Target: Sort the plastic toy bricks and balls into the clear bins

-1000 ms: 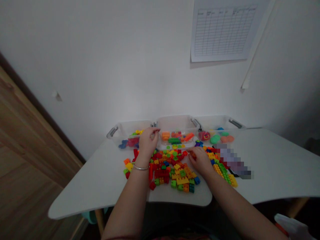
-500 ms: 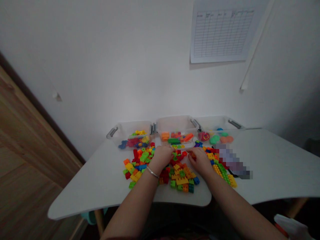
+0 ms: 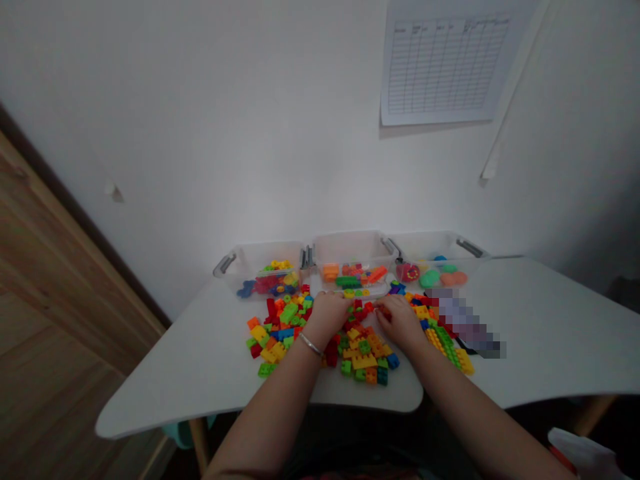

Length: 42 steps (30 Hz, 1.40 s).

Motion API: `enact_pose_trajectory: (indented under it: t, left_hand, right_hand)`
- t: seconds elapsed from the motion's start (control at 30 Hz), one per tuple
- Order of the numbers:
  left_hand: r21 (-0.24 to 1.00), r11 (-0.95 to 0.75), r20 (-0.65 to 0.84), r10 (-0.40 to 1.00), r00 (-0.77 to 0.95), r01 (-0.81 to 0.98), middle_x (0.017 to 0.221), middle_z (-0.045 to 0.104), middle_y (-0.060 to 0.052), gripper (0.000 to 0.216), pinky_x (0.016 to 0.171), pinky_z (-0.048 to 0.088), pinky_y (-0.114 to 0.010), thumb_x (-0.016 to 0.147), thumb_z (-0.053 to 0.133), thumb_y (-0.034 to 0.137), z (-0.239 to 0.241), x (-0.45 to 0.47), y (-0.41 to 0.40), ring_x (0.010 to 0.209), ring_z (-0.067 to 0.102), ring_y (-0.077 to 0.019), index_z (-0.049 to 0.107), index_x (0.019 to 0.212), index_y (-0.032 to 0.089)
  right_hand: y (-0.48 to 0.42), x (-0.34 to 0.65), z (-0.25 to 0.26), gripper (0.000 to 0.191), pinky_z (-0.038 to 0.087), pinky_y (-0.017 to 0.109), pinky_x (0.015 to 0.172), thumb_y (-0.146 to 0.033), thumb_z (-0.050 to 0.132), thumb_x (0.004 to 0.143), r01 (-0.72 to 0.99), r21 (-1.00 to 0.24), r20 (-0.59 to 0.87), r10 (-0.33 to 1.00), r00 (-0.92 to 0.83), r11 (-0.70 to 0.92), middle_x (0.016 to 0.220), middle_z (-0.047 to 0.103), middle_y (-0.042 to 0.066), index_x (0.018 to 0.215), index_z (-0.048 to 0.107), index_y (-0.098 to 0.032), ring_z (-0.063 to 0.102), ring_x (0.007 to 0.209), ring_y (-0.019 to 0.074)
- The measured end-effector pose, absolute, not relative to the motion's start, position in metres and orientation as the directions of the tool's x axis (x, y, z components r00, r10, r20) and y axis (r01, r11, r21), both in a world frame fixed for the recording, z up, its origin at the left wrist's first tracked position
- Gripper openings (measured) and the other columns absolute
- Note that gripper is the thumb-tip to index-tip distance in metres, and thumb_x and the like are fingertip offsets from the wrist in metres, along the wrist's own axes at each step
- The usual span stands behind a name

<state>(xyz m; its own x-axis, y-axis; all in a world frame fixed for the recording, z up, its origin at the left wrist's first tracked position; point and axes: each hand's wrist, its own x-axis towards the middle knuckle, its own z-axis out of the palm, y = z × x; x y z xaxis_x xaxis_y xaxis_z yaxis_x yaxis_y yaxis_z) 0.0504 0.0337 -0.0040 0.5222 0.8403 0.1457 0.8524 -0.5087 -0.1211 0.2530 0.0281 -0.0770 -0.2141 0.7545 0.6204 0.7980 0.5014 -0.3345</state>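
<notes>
My left hand (image 3: 329,315), with a silver bangle at its wrist, reaches over the heap of colourful toy bricks (image 3: 287,313). Its fingers are curled and point right, close to some red bricks (image 3: 357,313); what lies under the fingertips is hidden. Across a small gap is my right hand (image 3: 400,319), its fingers bent in a pinch around a small orange-red toy brick (image 3: 383,311), mostly covered by the fingers. Between the forearms sits a cluster of yellow, orange and green bricks (image 3: 364,357).
Three clear plastic bins stand along the wall: the left bin (image 3: 260,253), middle bin (image 3: 350,245) and right bin (image 3: 425,243), each holding toys. Long yellow and green brick strips (image 3: 447,347) lie beside a blurred-out flat object (image 3: 463,323) on the white table (image 3: 540,333).
My left hand has shifted slightly to the right, its fingertips now nearer the red bricks. My right hand has stayed nearly in place.
</notes>
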Motion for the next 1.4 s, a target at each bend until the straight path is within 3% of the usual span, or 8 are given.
enact_pose_trajectory:
  t: [0.4,0.67,0.77,0.9,1.0,1.1,1.27,1.4]
  left_hand:
    - [-0.029,-0.500,0.222,0.841,0.493,0.866,0.102,0.070,-0.010,0.020,0.078,0.050,-0.033,0.084,0.057,0.028,-0.004,0.047,0.039,0.099,0.064,-0.0251,0.067,0.100,0.020]
    - [0.480,-0.573,0.370,0.819,0.438,0.665,0.092,0.071,-0.002,0.032,0.073,0.051,-0.027,0.083,0.054,0.025,0.026,0.029,0.044,0.078,0.063,-0.0160,0.067,0.112,0.023]
    - [0.601,-0.534,0.454,0.841,0.296,0.595,0.091,0.070,-0.002,0.026,0.074,0.052,-0.028,0.083,0.055,0.029,0.036,0.015,0.050,0.077,0.064,-0.0152,0.069,0.105,0.022]
    - [0.745,-0.487,0.604,0.783,-0.151,0.456,0.090,0.067,-0.004,0.024,0.077,0.052,-0.028,0.082,0.057,0.033,0.042,-0.005,0.058,0.083,0.063,-0.0156,0.063,0.101,0.019]
    - [0.736,-0.556,0.676,0.630,-0.381,0.387,0.095,0.063,-0.005,0.025,0.081,0.052,-0.028,0.080,0.058,0.034,0.043,-0.017,0.062,0.089,0.062,-0.0155,0.055,0.100,0.019]
    - [0.711,-0.522,0.702,0.566,-0.432,0.471,0.099,0.063,-0.006,0.024,0.088,0.049,-0.030,0.078,0.059,0.032,0.039,-0.025,0.065,0.095,0.061,-0.0168,0.053,0.097,0.020]
    - [0.659,-0.184,0.637,0.653,-0.410,0.729,0.104,0.068,-0.006,0.021,0.111,0.028,-0.049,0.081,0.058,0.029,0.028,-0.033,0.069,0.104,0.063,-0.0224,0.055,0.101,0.022]
    - [0.583,-0.075,0.609,0.700,-0.373,0.809,0.109,0.070,-0.009,0.028,0.114,0.018,-0.055,0.083,0.056,0.029,0.019,-0.036,0.072,0.107,0.062,-0.0260,0.057,0.110,0.021]
  right_hand:
    - [0.028,0.253,-0.078,0.017,0.044,0.036,0.084,-0.010,0.052,0.080,0.784,-0.326,0.619,0.746,-0.245,0.528,0.085,0.067,0.005,0.084,0.065,-0.020,0.056,0.090,0.0223]
    - [0.028,0.253,-0.077,0.016,0.044,0.035,0.083,-0.011,0.052,0.081,0.775,-0.347,0.596,0.762,-0.254,0.529,0.086,0.066,0.005,0.084,0.065,-0.020,0.055,0.089,0.0222]
    - [0.028,0.253,-0.077,0.017,0.044,0.036,0.083,-0.010,0.052,0.081,0.777,-0.350,0.593,0.766,-0.249,0.523,0.086,0.067,0.006,0.084,0.065,-0.020,0.056,0.089,0.0222]
    - [0.028,0.253,-0.077,0.016,0.045,0.035,0.083,-0.011,0.053,0.081,0.775,-0.358,0.598,0.765,-0.238,0.520,0.085,0.067,0.006,0.084,0.066,-0.020,0.056,0.089,0.0221]
    - [0.029,0.254,-0.077,0.015,0.045,0.036,0.083,-0.012,0.053,0.081,0.778,-0.351,0.610,0.758,-0.231,0.520,0.085,0.067,0.006,0.084,0.066,-0.020,0.055,0.090,0.0225]
    - [0.029,0.254,-0.077,0.015,0.045,0.036,0.082,-0.012,0.052,0.082,0.784,-0.342,0.618,0.753,-0.227,0.518,0.085,0.067,0.006,0.083,0.066,-0.020,0.056,0.089,0.0225]
    - [0.028,0.253,-0.077,0.015,0.045,0.036,0.082,-0.014,0.052,0.082,0.782,-0.337,0.631,0.742,-0.226,0.525,0.085,0.067,0.006,0.083,0.066,-0.020,0.056,0.088,0.0224]
    - [0.028,0.253,-0.077,0.016,0.045,0.038,0.083,-0.014,0.051,0.083,0.787,-0.320,0.642,0.732,-0.229,0.527,0.084,0.066,0.007,0.082,0.066,-0.020,0.056,0.087,0.0225]
